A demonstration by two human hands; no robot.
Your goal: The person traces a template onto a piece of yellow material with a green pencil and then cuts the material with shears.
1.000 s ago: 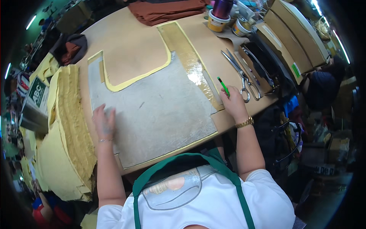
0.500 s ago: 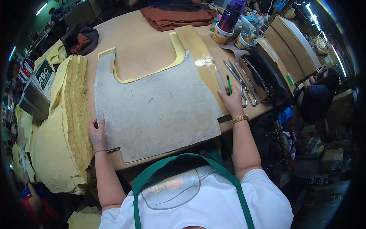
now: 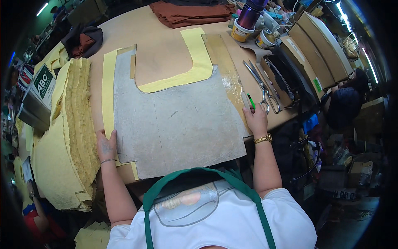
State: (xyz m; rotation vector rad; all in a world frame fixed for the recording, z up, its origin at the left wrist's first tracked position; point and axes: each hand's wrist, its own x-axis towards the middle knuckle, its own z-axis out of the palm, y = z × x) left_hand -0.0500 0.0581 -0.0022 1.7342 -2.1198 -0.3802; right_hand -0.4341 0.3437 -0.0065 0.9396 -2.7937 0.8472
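A large grey pattern board (image 3: 182, 128) with a U-shaped cut-out lies over a yellow sheet (image 3: 197, 54) on the table. Yellow shows along its left side, inside the cut-out and at the lower left corner. Glossy brown tape (image 3: 230, 79) covers the board's upper right part. My left hand (image 3: 106, 146) rests at the left edge, thumb and fingers apart, the thumb against the board. At the right edge, my right hand (image 3: 257, 120) is closed round a green pencil (image 3: 251, 101) and a slim pale tool (image 3: 244, 101) whose kind I cannot make out.
Large scissors (image 3: 262, 87) lie right of the board, beside a dark open box (image 3: 282, 79). Tubs (image 3: 241, 32) and a purple bottle (image 3: 251, 16) stand behind. A thick yellow stack (image 3: 66, 137) and a metal can (image 3: 37, 103) are at left; reddish-brown cloth (image 3: 186, 14) lies far back.
The board has slid to the right over the yellow sheet, baring a wide yellow strip on its left and more yellow in the cut-out. My right hand has moved slightly right and nearer me.
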